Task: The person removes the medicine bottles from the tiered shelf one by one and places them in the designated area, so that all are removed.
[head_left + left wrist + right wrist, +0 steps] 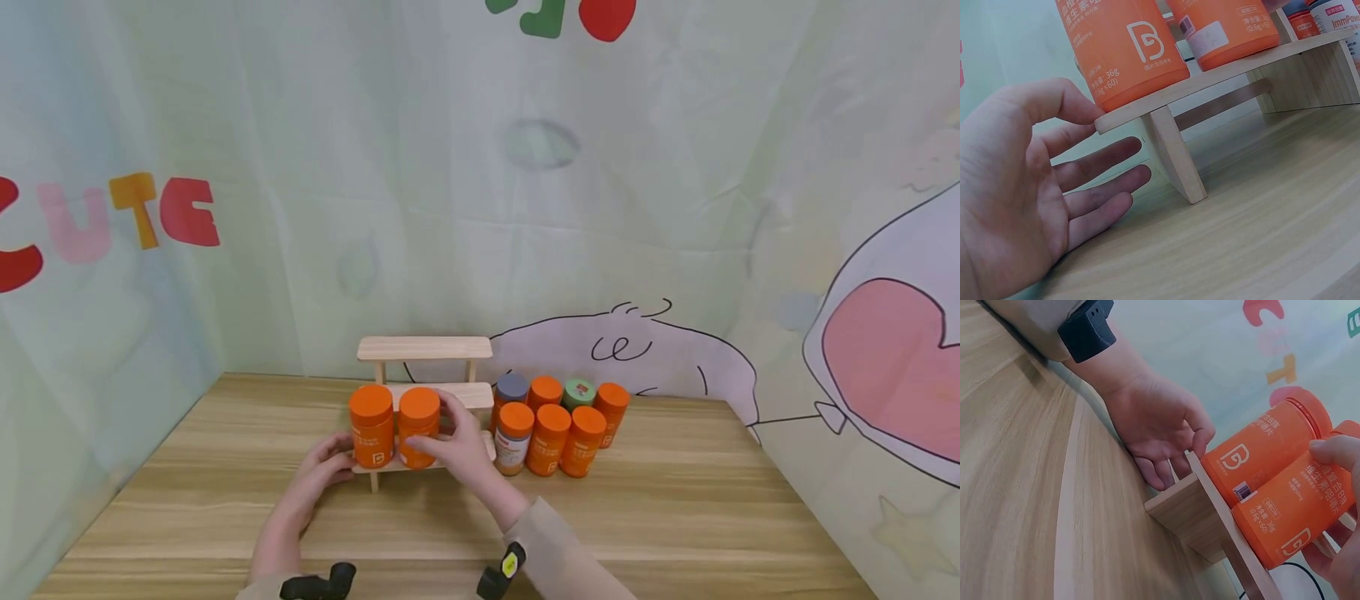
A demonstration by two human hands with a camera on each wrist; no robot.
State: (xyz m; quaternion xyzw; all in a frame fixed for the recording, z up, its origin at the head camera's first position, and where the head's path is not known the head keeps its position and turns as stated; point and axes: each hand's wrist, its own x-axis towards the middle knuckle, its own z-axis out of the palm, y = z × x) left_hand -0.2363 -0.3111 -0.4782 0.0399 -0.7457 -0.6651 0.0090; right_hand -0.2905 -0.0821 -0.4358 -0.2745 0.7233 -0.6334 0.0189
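Observation:
A small tiered wooden shelf rack [424, 347] stands on the table. On its lowest tier are two orange vitamin bottles, upright side by side. My right hand [467, 444] holds the right-hand vitamin bottle [418, 427], thumb at its front and fingers around the far side. The left-hand vitamin bottle [372, 429] stands at the tier's left end. There, my left hand [1029, 169] pinches the corner of the tier between thumb and index finger, beside the bottle's base. Its other fingers [1107, 181] spread loosely below the board.
Right of the rack, several bottles stand in two rows, mostly orange. One has a green lid [578, 391], another a blue-grey lid [512, 386], and a front one a white label [512, 452]. A printed curtain [420, 208] hangs behind the wood-grain table [675, 517].

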